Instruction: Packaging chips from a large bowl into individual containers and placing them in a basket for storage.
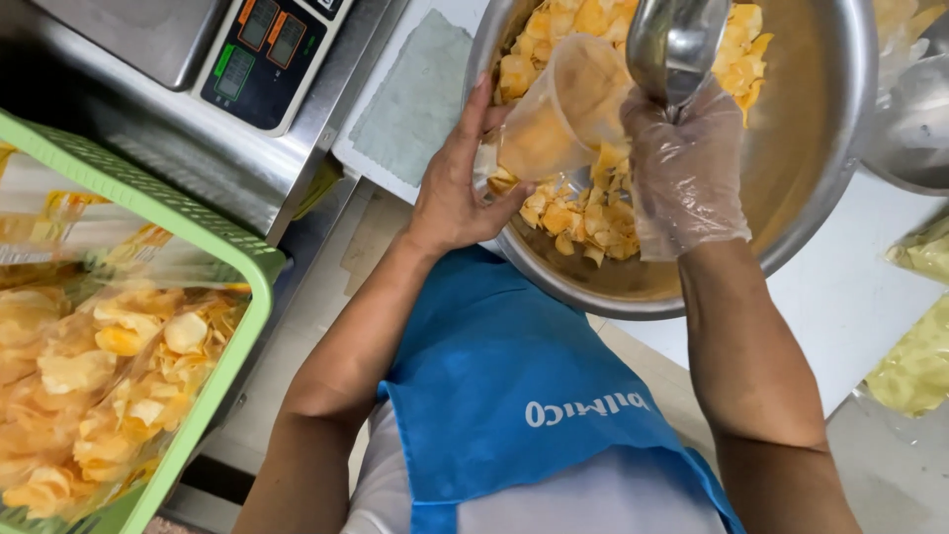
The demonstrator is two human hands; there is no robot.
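Note:
A large steel bowl point(820, 129) holds a heap of yellow chips point(593, 213). My left hand point(455, 188), bare, grips a clear plastic bag point(559, 109) tilted over the bowl's near rim, its mouth open upward and chips inside. My right hand point(682, 173), in a thin clear glove, holds a metal scoop point(672, 44) just above the bag's mouth. A blue apron point(514, 396) covers my front below the bowl.
A green plastic crate point(213, 247) at the left holds several filled bags of chips point(109, 376). A steel weighing scale with a dark display point(262, 49) stands at the top left beside a grey cloth point(420, 94). Bags of paler chips point(919, 356) lie at the right edge.

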